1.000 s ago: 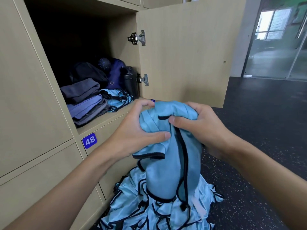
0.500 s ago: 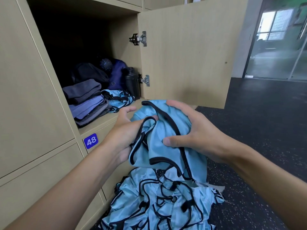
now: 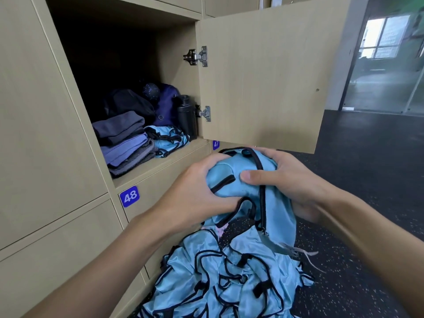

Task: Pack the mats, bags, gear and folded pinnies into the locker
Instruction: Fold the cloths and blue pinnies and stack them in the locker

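Head view. A light-blue pinnie with black trim is held bunched between both hands at frame centre, above the floor and outside the locker. The left hand is clenched on the cloth from the 9 o'clock side, thumb underneath. The right hand grasps it from 3 o'clock, thumb laid across the front. A loose tail of the pinnie is seen hanging toward 6 o'clock. Below it, a heap of unfolded pinnies of the same colour is spread on the speckled dark floor against the lower cabinets. The locker is found open at 10 o'clock from the hands, its door swung out toward 1 o'clock. Inside, a stack of folded grey and lilac mats is set at the front left; a folded pinnie lies just beside it at 3 o'clock. A black bottle stands upright against the right wall. A dark bag and a purple bag are noted behind. A blue plate marked 48 is fixed on the door below the shelf; another marked 47 is partly hidden at its 2 o'clock.
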Demonstrator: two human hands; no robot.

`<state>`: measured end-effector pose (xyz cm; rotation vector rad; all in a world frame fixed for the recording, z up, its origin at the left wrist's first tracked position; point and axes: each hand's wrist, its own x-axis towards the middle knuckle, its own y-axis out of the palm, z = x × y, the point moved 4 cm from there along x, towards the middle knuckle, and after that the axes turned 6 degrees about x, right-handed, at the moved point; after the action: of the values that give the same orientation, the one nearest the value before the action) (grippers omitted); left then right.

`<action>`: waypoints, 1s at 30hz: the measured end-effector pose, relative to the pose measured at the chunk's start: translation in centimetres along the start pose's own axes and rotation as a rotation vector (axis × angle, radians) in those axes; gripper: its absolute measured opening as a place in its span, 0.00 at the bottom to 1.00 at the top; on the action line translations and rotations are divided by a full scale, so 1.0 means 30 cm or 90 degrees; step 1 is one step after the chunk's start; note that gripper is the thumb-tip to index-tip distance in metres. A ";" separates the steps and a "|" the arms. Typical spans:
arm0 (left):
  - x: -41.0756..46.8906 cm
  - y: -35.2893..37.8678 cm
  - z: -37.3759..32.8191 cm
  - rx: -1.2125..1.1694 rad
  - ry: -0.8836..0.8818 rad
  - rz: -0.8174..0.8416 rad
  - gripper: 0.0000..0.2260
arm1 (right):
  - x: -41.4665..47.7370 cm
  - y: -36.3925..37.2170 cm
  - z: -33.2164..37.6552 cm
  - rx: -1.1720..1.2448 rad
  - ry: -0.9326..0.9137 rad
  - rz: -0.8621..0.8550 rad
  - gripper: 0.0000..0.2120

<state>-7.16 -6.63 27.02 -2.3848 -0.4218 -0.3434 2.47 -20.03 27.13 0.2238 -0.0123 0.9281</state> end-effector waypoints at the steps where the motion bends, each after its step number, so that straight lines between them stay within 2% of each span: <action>1: 0.002 0.001 0.003 0.003 0.002 -0.012 0.22 | 0.009 -0.005 -0.002 0.005 0.004 0.000 0.28; 4: 0.022 -0.014 0.017 -0.005 0.003 -0.047 0.18 | 0.043 -0.018 -0.004 -0.023 0.000 0.007 0.31; 7: 0.069 -0.074 0.049 -0.068 -0.040 -0.096 0.13 | 0.104 -0.029 -0.005 -0.183 -0.027 0.045 0.43; 9: 0.102 -0.112 0.074 -0.145 -0.084 -0.089 0.11 | 0.157 -0.026 -0.005 -0.242 -0.031 0.070 0.47; 11: 0.131 -0.140 0.102 -0.219 -0.139 -0.067 0.12 | 0.215 -0.011 -0.006 -0.237 -0.038 0.087 0.48; 15: 0.198 -0.192 0.165 -0.309 -0.219 -0.052 0.12 | 0.338 0.020 -0.012 -0.154 -0.097 0.037 0.39; 18: 0.248 -0.225 0.228 -0.326 -0.250 -0.095 0.16 | 0.432 0.034 -0.051 -0.099 -0.115 0.012 0.33; 21: 0.292 -0.250 0.272 -0.241 -0.232 -0.147 0.17 | 0.528 0.041 -0.091 -0.059 -0.109 -0.009 0.30; 24: 0.339 -0.282 0.326 -0.095 -0.183 -0.199 0.14 | 0.633 0.046 -0.129 -0.014 -0.078 -0.017 0.29; 30: 0.455 -0.393 0.433 0.223 -0.099 -0.264 0.16 | 0.875 0.069 -0.164 0.064 -0.058 -0.044 0.29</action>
<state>2.45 13.29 29.18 -1.9774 -0.9721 -0.2438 16.18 2.92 25.52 0.3580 -0.0424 0.8492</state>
